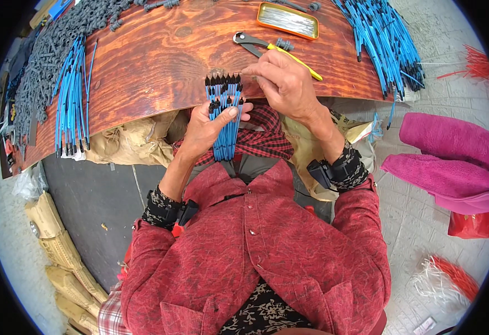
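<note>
My left hand (201,133) is wrapped round a bundle of thin blue rods (226,146) with black pointed tips, held upright at the table's near edge. The thumb lies across the front of the bundle. Just right of the tips, my right hand (288,84) has its thumb and forefinger pinched together. Whatever is in that pinch is too small to make out. Behind the right hand lie end-cutting pliers (297,60) with a yellow handle, partly covered by the fingers. A small grey ribbed part (284,44) sits beside them.
An open yellow tin (283,32) of thin silvery pins (286,18) stands on the wooden table (160,61). Grey plastic parts (46,70) heap up at the left, near more blue rods (71,100). Another blue pile (381,42) overhangs the right edge. Pink cloths (445,153) lie right.
</note>
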A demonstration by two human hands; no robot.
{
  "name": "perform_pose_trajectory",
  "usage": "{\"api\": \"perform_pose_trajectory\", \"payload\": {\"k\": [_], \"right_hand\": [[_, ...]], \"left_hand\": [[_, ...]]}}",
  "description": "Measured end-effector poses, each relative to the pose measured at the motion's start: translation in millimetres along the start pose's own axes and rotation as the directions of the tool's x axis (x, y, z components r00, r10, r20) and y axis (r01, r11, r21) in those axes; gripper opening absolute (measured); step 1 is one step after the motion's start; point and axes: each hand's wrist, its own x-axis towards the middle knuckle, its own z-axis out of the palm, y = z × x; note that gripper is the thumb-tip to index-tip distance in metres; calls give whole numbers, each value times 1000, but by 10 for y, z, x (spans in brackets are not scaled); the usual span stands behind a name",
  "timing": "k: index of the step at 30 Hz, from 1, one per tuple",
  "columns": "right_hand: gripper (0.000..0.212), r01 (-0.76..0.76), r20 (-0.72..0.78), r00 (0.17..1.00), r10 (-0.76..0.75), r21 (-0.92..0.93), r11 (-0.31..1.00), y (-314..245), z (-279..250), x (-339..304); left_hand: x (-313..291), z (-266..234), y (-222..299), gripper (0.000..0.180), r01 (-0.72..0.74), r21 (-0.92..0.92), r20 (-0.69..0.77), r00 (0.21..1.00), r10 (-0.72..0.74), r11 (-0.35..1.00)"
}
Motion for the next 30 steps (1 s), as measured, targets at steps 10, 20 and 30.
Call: {"api": "perform_pose_trajectory", "payload": {"k": [10,20,30], "right_hand": [[16,-189,140,977,162,205,960,58,-22,13],[12,-479,265,874,407,333,812,-7,6,-13],[13,-280,202,950,238,211,937,72,-17,39]], "left_hand": [[-10,7,15,36,18,-19,-6,1000,-18,1000],[-1,18,11,35,-21,28,-14,1000,21,999],[-7,-11,2,34,-8,21,-1,1000,8,1000]]}}
